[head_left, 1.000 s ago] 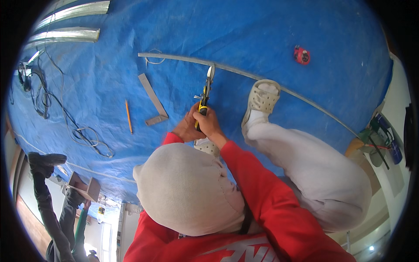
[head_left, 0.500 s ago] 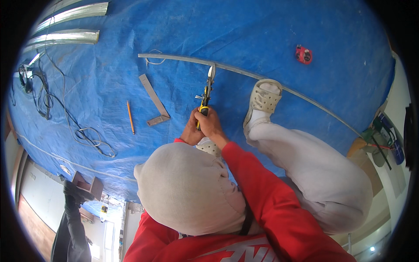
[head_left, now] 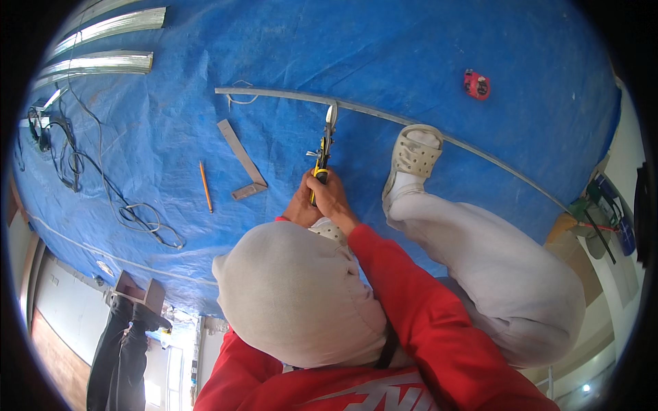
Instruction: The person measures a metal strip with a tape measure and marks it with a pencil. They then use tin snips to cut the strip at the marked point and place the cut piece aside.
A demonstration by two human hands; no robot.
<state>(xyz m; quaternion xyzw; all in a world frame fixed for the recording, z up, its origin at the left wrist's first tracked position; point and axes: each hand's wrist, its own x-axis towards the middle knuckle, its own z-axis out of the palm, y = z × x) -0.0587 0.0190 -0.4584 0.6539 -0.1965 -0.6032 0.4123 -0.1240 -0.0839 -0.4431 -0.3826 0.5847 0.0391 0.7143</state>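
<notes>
Both my hands are wrapped around the yellow-and-black handles of a pair of tin snips. My left hand grips from the left and is partly covered by my right hand. The snips point away from me, their blade tips at the near edge of a long, thin metal strip on the blue tarp. Whether the jaws are around the strip or only touching it, I cannot tell. My right foot in a pale clog rests by the strip, right of the snips.
Left of my hands lie an L-shaped metal square and an orange pencil. A red tape measure sits beyond the strip. Dark cables and metal profiles lie at left. Another person's dark-trousered legs are at lower left.
The other person's legs at lower left have shifted and now stand apart. My hands and the snips have stayed almost in place at the strip.
</notes>
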